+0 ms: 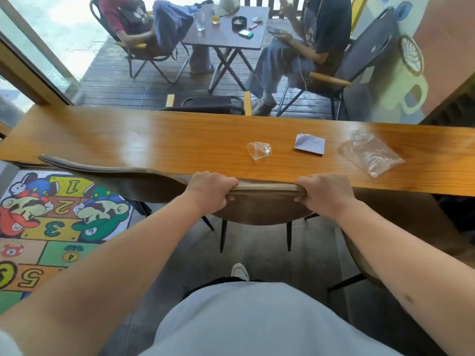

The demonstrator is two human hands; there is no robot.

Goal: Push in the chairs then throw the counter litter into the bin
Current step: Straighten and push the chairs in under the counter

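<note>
A brown chair (262,206) stands right in front of me, its backrest top touching the front edge of the wooden counter (128,140). My left hand (210,191) and my right hand (323,194) both grip the top of that backrest. A second brown chair (113,176) sits at the counter to the left, and a third chair (359,263) shows partly under my right arm. On the counter lie a crumpled clear plastic cup (259,150), a white folded paper (309,144) and a clear plastic bag (372,152). No bin is in view.
A colourful numbered floor mat (51,227) lies at the left. Beyond the window, two people sit on folding chairs around a small dark table (231,37) with glasses. An empty folding chair (208,104) stands just behind the counter outside.
</note>
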